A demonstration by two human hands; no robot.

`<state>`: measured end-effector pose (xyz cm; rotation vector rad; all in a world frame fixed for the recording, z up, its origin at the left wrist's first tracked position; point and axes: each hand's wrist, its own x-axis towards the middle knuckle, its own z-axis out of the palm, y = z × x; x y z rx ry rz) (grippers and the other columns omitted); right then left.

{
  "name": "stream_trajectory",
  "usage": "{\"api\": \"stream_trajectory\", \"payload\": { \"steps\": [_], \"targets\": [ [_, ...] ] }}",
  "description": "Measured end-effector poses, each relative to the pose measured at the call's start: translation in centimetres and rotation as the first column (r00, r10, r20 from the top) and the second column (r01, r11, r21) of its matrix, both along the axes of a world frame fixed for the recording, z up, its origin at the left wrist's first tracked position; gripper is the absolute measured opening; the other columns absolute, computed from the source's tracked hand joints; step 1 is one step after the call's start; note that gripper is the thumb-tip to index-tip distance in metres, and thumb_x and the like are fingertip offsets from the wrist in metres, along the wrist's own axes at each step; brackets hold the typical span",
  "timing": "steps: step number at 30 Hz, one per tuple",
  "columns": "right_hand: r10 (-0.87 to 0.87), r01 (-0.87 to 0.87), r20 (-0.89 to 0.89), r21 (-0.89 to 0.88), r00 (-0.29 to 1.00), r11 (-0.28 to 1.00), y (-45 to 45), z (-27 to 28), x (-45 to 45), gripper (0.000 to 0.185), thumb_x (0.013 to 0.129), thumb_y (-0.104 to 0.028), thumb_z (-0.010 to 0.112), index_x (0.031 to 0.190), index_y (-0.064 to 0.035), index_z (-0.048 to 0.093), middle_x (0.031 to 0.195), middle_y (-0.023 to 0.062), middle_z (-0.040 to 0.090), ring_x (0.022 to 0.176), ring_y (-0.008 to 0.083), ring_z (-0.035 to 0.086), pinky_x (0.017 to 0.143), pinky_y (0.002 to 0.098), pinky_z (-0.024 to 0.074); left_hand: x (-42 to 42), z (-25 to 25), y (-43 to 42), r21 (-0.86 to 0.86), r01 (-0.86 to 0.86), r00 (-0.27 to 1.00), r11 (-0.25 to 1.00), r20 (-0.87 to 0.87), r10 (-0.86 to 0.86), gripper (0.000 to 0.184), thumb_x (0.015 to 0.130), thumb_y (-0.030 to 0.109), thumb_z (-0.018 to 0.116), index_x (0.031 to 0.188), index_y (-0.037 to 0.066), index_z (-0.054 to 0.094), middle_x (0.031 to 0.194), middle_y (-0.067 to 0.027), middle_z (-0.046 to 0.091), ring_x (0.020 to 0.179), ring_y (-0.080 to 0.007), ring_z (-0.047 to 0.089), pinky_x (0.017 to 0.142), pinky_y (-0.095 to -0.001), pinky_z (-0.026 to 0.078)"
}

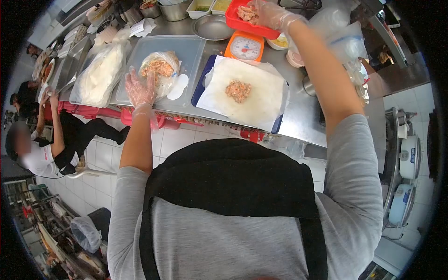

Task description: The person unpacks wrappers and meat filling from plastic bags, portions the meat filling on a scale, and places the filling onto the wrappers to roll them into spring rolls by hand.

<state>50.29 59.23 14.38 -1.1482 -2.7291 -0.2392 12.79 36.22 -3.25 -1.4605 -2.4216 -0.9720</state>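
Note:
My left hand (140, 91), in a clear plastic glove, rests with fingers spread at the left edge of an open plastic bag of chopped orange-pink filling (158, 67). The bag lies on a translucent plastic lid (190, 46). My right hand (275, 16), also gloved, reaches to the far side, over a red tray (232, 23) that holds more of the filling. Its fingertips are blurred at the tray's right side. The tray sits on an orange kitchen scale (244, 46). Nearer me, a mound of filling (238, 91) lies on white sheets (268, 95) over a dark blue board (198, 93).
A bag of white sheets (100, 77) lies to the left and a metal bowl (212, 28) at the back. Clear plastic bags (347, 42) and a small cup (295, 58) stand right. Another person (46, 149) sits at far left, hands at the counter.

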Motion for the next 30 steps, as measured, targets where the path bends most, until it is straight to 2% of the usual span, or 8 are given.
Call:
{"api": "stream_trajectory", "payload": {
  "steps": [5,6,12,19,22,25,28,30],
  "targets": [
    [-0.065,-0.081,-0.389,-0.348,0.919,0.934,2.6,-2.1,1.0,0.026,0.08,-0.004,0.061,0.105,-0.004,0.058,0.088,0.01,0.066,0.074,0.0192,0.066,0.059,0.0307,0.052,0.1,0.1,-0.2,-0.003,0.009,1.0,1.0,0.017,-0.009,0.084,0.083,0.056,0.057,0.145,0.006,0.03,0.145,-0.027,0.029,0.133,-0.0406,0.03,0.111,-0.0447,0.024],
    [-0.329,-0.172,-0.613,-0.615,0.719,0.77,0.1,0.4,0.9,0.025,0.081,0.003,0.058,0.104,-0.0041,0.057,0.086,0.0092,0.066,0.07,0.0174,0.065,0.056,0.0289,0.0514,-0.1,-0.1,-0.1,0.003,0.011,1.0,1.0,0.004,-0.011,0.084,0.083,0.056,0.057,0.145,0.006,0.03,0.145,-0.0268,0.029,0.133,-0.0404,0.03,0.111,-0.0445,0.025],
    [-0.335,-0.206,-0.559,-0.693,0.758,0.69,-2.0,2.4,1.0,0.027,0.078,0.006,0.058,0.104,-0.0012,0.06,0.08,0.0086,0.065,0.06,0.0136,0.062,0.048,0.0261,0.0468,-0.7,-1.2,0.4,-0.012,-0.016,0.998,1.0,-0.058,0.015,0.083,0.083,0.057,0.056,0.145,0.008,0.03,0.145,-0.0251,0.029,0.133,-0.0391,0.031,0.111,-0.0446,0.025],
    [-0.415,0.115,-0.525,-0.511,0.743,0.852,-3.1,1.8,-0.6,0.007,0.08,-0.003,0.062,0.082,-0.0017,0.069,0.069,0.0079,0.067,0.059,0.0134,0.063,0.052,0.0273,0.0488,-0.6,-0.9,0.3,-0.002,-0.006,0.998,1.0,-0.056,0.006,0.084,0.082,0.056,0.057,0.145,0.008,0.03,0.145,-0.0245,0.03,0.133,-0.0389,0.031,0.11,-0.045,0.026],
    [-0.169,0.216,-0.227,0.205,0.959,0.955,-0.4,0.0,0.4,0.008,0.08,-0.007,0.063,0.082,-0.0028,0.069,0.067,0.0066,0.067,0.058,0.0139,0.063,0.052,0.0281,0.0493,-0.7,-1.0,0.3,0.004,-0.009,0.998,1.0,-0.056,0.009,0.083,0.082,0.056,0.057,0.145,0.008,0.03,0.145,-0.0244,0.031,0.132,-0.0391,0.031,0.11,-0.0452,0.026],
    [-0.203,0.222,-0.193,0.082,0.96,0.972,0.6,0.2,0.6,0.01,0.08,-0.014,0.065,0.083,-0.0062,0.07,0.071,0.0076,0.069,0.06,0.0172,0.065,0.054,0.0309,0.0512,-0.6,-0.8,0.2,0.019,-0.004,0.999,1.0,-0.035,0.005,0.083,0.082,0.056,0.057,0.145,0.009,0.03,0.144,-0.0241,0.031,0.131,-0.04,0.032,0.11,-0.0456,0.027],
    [-0.367,0.193,-0.268,-0.508,0.891,0.839,-1.2,2.9,1.2,0.014,0.079,-0.022,0.067,0.085,-0.0105,0.07,0.077,0.0075,0.071,0.067,0.0205,0.068,0.06,0.0346,0.0533,-0.2,-0.1,0.0,-0.006,-0.007,1.0,1.0,0.017,0.007,0.083,0.082,0.056,0.057,0.145,0.01,0.029,0.145,-0.0235,0.031,0.132,-0.0407,0.031,0.11,-0.0455,0.026],
    [-0.426,0.274,-0.175,-0.541,0.888,0.795,-1.7,4.3,0.6,0.026,0.078,-0.022,0.068,0.102,-0.0133,0.069,0.086,0.0081,0.072,0.069,0.0217,0.069,0.061,0.0347,0.054,-0.1,0.5,-0.3,-0.046,0.006,0.998,0.999,0.058,-0.003,0.084,0.082,0.057,0.057,0.146,0.01,0.027,0.146,-0.0221,0.03,0.134,-0.0392,0.03,0.111,-0.0447,0.025]
  ]
}}
